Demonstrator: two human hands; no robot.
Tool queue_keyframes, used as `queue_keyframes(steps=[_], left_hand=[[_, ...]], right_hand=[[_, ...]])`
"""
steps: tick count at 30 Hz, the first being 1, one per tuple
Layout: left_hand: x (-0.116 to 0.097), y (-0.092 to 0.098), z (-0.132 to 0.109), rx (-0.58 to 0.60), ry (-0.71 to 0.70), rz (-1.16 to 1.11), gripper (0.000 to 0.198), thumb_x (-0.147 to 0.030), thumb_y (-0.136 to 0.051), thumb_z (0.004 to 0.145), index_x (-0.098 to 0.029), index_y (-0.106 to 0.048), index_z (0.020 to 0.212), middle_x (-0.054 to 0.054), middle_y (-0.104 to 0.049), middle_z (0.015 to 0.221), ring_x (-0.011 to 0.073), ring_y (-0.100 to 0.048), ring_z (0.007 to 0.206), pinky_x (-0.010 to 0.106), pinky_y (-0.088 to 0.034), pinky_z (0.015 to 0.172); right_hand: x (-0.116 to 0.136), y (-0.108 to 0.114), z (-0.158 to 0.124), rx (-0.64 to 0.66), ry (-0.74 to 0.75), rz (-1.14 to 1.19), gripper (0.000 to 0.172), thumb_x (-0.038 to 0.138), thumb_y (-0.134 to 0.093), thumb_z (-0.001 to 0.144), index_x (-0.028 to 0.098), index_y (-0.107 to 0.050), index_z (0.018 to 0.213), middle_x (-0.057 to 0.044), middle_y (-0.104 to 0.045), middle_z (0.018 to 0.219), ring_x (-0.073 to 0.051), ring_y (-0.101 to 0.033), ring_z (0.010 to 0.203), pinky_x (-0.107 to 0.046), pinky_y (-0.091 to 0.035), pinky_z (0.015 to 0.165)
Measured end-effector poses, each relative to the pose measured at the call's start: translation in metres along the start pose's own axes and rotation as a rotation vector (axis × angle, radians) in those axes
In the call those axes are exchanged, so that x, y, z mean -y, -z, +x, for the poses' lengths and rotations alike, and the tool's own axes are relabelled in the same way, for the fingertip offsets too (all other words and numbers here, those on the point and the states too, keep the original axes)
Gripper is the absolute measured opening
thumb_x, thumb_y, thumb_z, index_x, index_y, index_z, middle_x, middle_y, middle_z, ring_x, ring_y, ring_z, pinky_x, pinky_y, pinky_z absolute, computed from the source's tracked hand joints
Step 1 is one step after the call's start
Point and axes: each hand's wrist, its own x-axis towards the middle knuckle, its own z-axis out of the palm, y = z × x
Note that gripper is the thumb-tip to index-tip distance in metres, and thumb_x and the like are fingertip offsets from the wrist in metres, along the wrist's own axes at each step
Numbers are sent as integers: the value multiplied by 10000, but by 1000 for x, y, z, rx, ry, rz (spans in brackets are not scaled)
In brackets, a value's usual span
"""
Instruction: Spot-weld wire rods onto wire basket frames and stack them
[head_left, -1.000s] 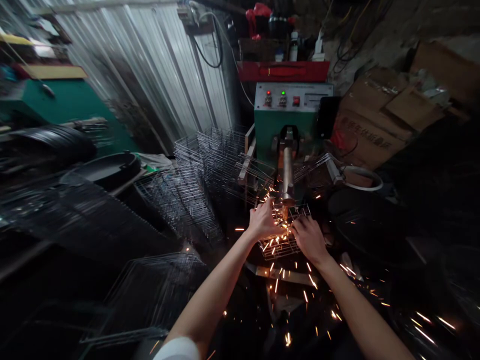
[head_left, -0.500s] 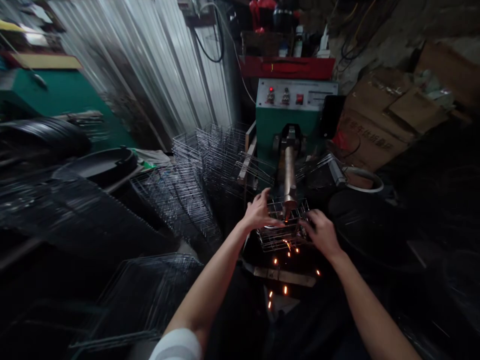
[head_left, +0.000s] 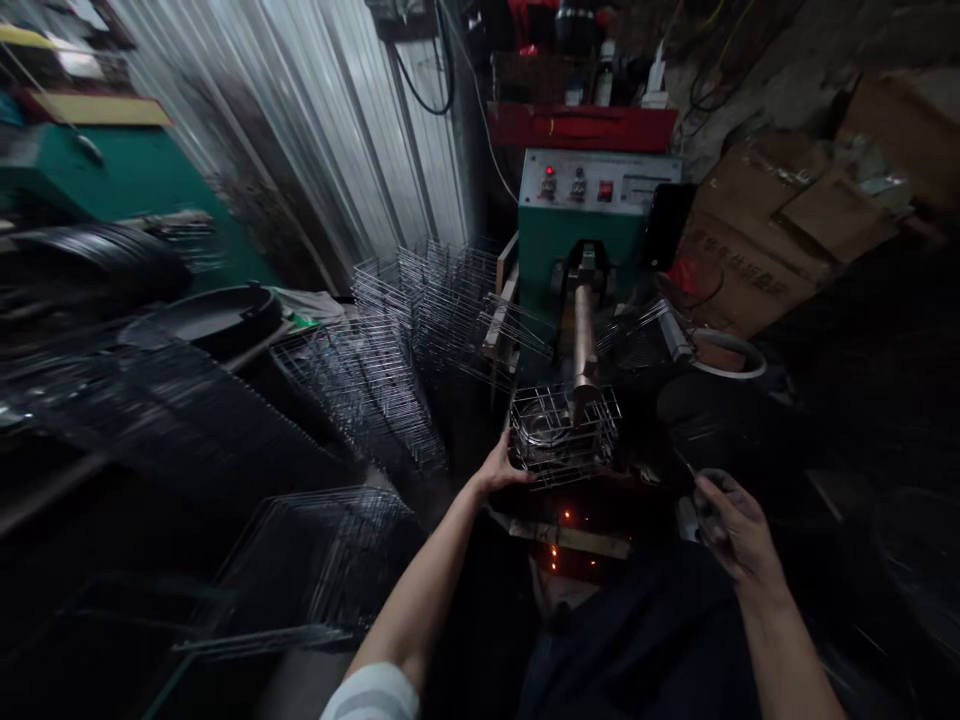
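Note:
A small wire basket (head_left: 564, 432) sits on the copper-coloured arm (head_left: 583, 342) of a green welding machine (head_left: 581, 235). My left hand (head_left: 501, 466) grips the basket's lower left corner. My right hand (head_left: 731, 527) is off to the right and lower, away from the basket, with its fingers curled round a small object I cannot make out. A few orange sparks (head_left: 559, 540) glow below the basket.
Stacks of wire grids (head_left: 409, 340) stand left of the machine, and a wire rack (head_left: 315, 570) lies at lower left. Cardboard boxes (head_left: 757, 240) are piled at right. Black round trays (head_left: 210, 320) sit on a bench at left. Corrugated metal wall behind.
The shower of sparks has died to a few embers. My right hand left the basket and moved down to the right. My left hand shifted to the basket's lower left corner.

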Motion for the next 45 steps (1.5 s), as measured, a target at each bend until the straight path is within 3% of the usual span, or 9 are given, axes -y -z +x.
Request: queue_keyframes(steps=[2,5,9,12,14,18,23,33,45], left_hand=[[-4,4,-21,-26,-56,100,1277,-357,-903,502,-168,-191,1546,195,-422,1520,316,-449,1394,491,-357,1164],[-19,3,-54,14,-178,264,1249,-338,-904,491,-206,-235,1537,148,-423,1527,310,-427,1410,463,-330,1190],[-59,-18,-68,81,-149,487,1336,-380,-895,498,-211,-111,1567,137,-521,1432,309,-530,1305,446,-419,1112],[-86,-35,-61,79,-127,729,1359,-391,-896,475,-196,-110,1565,150,-573,1356,364,-528,1278,495,-394,1101],[-100,-41,-58,58,-154,838,1354,-387,-901,458,-209,-129,1557,144,-578,1348,379,-505,1291,506,-351,1122],[-120,-39,-57,-25,-213,880,1297,-422,-897,456,-206,-193,1524,138,-568,1357,371,-512,1264,473,-370,1093],[-139,-35,-56,-82,-227,856,1197,-379,-887,469,-218,-262,1477,123,-524,1415,368,-475,1311,462,-352,1115],[-147,-32,-49,-98,-245,825,1184,-381,-898,457,-231,-293,1463,109,-530,1409,380,-455,1335,482,-334,1132],[-156,-25,-41,-158,-257,817,1154,-487,-904,439,-216,-344,1411,89,-621,1258,334,-546,1201,443,-398,1046]], right_hand=[[8,6,-9,61,19,58,381,508,-821,718,209,-720,931,-26,-681,721,-64,-478,401,-173,-403,337],[17,2,-22,206,83,70,533,657,-720,745,234,-758,1068,-133,-750,1004,-235,-713,751,-358,-612,626],[17,-37,-30,504,162,-259,367,540,-686,850,237,-761,1043,-88,-765,954,-265,-719,912,-401,-576,836],[0,-72,-23,715,317,-681,250,405,-583,961,220,-751,965,-48,-755,917,-216,-694,882,-344,-530,835],[-18,-86,-15,768,478,-924,210,325,-565,977,212,-740,950,-43,-751,906,-207,-671,874,-332,-506,813],[-44,-91,-4,747,776,-1338,237,237,-610,949,194,-703,1162,-99,-754,1053,-273,-613,1049,-399,-464,851],[-49,-85,-3,673,963,-1451,442,74,-548,923,177,-615,1348,-113,-698,1269,-292,-540,1190,-431,-400,904],[-40,-84,3,626,984,-1331,428,100,-539,939,225,-637,1337,-71,-709,1260,-277,-566,1137,-415,-406,888],[-28,-92,12,595,970,-1304,358,155,-525,978,253,-673,1288,-58,-723,1234,-280,-580,1123,-423,-407,906]])
